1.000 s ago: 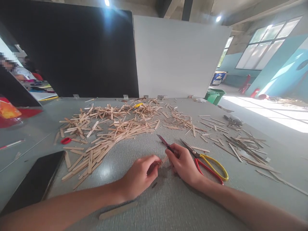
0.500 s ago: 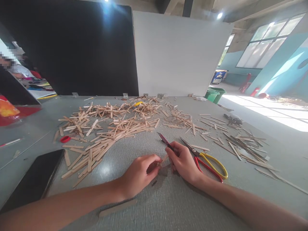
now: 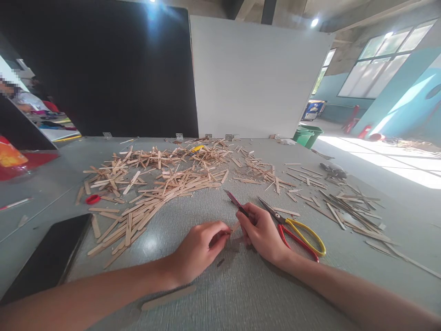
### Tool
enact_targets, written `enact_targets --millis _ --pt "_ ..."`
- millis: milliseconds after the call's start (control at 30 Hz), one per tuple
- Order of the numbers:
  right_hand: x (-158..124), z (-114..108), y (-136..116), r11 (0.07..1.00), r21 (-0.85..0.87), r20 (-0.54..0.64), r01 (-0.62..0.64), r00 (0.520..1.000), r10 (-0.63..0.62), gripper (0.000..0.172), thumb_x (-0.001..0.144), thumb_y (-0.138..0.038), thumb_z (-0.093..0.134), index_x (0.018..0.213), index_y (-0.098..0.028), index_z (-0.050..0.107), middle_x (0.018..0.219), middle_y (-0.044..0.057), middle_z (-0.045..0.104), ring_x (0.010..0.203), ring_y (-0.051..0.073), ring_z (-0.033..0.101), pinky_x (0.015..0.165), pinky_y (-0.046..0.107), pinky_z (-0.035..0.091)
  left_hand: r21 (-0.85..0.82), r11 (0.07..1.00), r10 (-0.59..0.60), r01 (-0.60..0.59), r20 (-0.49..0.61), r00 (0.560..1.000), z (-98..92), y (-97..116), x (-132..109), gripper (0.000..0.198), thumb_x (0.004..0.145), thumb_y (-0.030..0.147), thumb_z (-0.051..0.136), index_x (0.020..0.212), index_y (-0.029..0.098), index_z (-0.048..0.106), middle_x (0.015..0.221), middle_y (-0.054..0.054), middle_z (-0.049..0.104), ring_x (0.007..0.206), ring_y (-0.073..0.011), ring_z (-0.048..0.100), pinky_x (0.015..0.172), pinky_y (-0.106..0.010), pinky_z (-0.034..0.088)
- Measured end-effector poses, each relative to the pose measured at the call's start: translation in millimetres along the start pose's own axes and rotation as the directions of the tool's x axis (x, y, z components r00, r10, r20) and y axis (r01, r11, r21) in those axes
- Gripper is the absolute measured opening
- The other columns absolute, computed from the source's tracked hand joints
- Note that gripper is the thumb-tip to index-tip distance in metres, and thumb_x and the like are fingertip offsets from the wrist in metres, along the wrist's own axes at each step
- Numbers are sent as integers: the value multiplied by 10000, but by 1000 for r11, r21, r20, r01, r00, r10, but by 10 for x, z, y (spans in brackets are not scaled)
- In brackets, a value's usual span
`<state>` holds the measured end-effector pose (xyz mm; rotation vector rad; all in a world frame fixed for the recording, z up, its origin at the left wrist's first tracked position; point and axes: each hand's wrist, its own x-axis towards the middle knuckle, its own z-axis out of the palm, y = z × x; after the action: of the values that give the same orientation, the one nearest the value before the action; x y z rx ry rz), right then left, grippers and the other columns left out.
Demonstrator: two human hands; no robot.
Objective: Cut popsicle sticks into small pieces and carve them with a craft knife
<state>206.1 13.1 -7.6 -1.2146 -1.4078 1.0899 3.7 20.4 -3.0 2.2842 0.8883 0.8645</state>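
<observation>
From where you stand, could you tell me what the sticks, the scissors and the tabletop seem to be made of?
Sticks: pale, matt, raw wood by their tan colour. Scissors: dull grey metal blades, handles coated in glossy yellow and red, probably plastic. Tabletop: grey, fine-lined, slightly shiny; perhaps laminate.

Scissors (image 3: 280, 222) with 1 yellow and 1 red handle lie on the grey table (image 3: 241, 294), near a wide heap of wooden sticks (image 3: 165, 184). A dark tablet (image 3: 48, 257) and a red ring (image 3: 92, 199) lie left; a black board (image 3: 103, 69) and a white board (image 3: 255, 78) stand behind.
</observation>
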Motion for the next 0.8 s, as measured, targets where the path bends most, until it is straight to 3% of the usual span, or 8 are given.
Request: enact_targets --millis 167,433,633,800 --pt "-26 -2 -17 1000 -17 24 8 1000 -8 260 1018 -435 575 856 -233 551 496 -90 503 385 123 492 400 224 387 34 999 -7 7 -27 1000 16 -27 -7 128 963 104 644 962 229 672 862 18 753 750 -159 702 704 -258 506" --pt "-65 -16 -23 994 -65 96 84 992 -77 234 1045 -393 556 877 -229 557 539 -74 529 445 127 507 452 243 376 80 997 19 -9 -121 992 20 -54 4 176 968 71 567 898 229 602 861 14 678 741 -159 633 700 -264 489" --pt "-110 -13 -88 981 -97 165 168 975 -151 204 1034 -313 572 850 -229 546 647 -26 629 525 137 572 508 256 409 98 995 4 23 -271 963 38 -80 -34 146 1008 109 546 957 246 544 802 51 569 660 -134 544 660 -241 447" --pt "-116 -5 -77 988 -50 184 145 974 -134 198 1045 -312 556 866 -230 539 682 -21 649 502 126 568 473 242 398 88 994 -27 59 -323 946 60 -130 -68 133 1011 134 566 1048 260 552 839 44 626 662 -133 572 646 -234 457"
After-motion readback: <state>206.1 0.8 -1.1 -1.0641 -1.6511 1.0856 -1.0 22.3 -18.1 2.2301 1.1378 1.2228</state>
